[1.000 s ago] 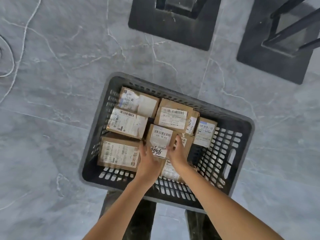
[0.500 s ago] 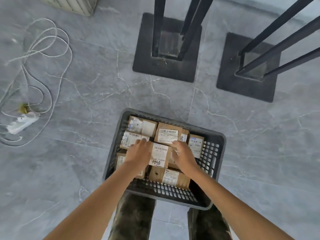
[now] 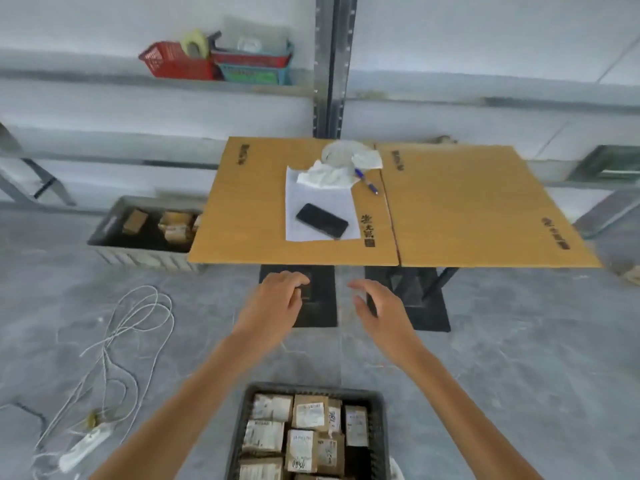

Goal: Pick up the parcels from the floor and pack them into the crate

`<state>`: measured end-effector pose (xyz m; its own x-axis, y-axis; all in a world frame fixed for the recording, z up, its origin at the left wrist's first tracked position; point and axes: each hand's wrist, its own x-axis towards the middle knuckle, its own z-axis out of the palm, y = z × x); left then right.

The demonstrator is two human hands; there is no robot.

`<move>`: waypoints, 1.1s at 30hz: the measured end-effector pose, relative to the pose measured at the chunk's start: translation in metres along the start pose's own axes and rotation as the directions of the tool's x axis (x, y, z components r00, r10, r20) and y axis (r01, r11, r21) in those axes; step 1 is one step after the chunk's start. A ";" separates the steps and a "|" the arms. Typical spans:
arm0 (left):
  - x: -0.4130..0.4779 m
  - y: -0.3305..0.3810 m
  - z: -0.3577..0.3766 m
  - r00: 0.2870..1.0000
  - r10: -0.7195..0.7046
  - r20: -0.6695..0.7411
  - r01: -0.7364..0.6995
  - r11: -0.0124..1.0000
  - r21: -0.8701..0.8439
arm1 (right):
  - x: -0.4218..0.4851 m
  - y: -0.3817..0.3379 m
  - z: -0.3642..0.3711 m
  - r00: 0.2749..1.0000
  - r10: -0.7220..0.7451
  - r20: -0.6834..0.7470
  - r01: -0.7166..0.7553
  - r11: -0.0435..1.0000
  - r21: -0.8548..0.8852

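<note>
A dark grey plastic crate (image 3: 378,431) stands on the floor at the bottom centre, filled with several brown cardboard parcels (image 3: 310,415) bearing white labels. My left hand (image 3: 275,303) and my right hand (image 3: 379,311) are both raised in the air well above and beyond the crate, just short of the table's near edge. Both hands hold nothing, with fingers loosely bent. No loose parcel shows on the floor near me.
A table topped with brown cardboard (image 3: 450,209) stands ahead, carrying a phone (image 3: 322,220), paper, tissue and a pen. Its black bases (image 3: 311,299) sit on the floor. A second crate with parcels (image 3: 145,233) lies far left. A white cord and power strip (image 3: 83,448) lie left.
Both hands let go of the parcel in the crate and lifted up and forward. The view swung up from the crate to the table and shelves.
</note>
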<state>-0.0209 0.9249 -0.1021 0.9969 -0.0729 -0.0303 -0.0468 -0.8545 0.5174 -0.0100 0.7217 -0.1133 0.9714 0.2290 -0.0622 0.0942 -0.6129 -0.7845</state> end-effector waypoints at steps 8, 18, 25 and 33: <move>0.001 0.158 -0.106 0.953 0.270 -0.137 -0.277 0.960 -0.038 | -0.069 -0.071 -0.133 0.941 -0.106 -0.323 0.089 0.994 -0.066; 0.009 0.250 -0.079 0.818 0.566 -0.107 -0.569 0.822 0.001 | -0.160 -0.038 -0.217 0.792 0.131 -0.597 -0.129 0.991 0.047; -0.001 0.295 -0.034 0.724 0.689 -0.044 -0.690 0.723 -0.033 | -0.202 -0.021 -0.243 0.697 0.215 -0.684 -0.190 0.975 0.113; -0.008 0.329 -0.014 0.686 0.728 -0.008 -0.723 0.680 -0.120 | -0.230 -0.002 -0.260 0.635 0.255 -0.729 -0.260 0.960 0.109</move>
<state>-0.0431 0.6517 0.0804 0.6500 -0.6679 0.3625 -0.7451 -0.4666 0.4766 -0.1774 0.4732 0.0632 0.7998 -0.5621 0.2107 -0.1855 -0.5652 -0.8038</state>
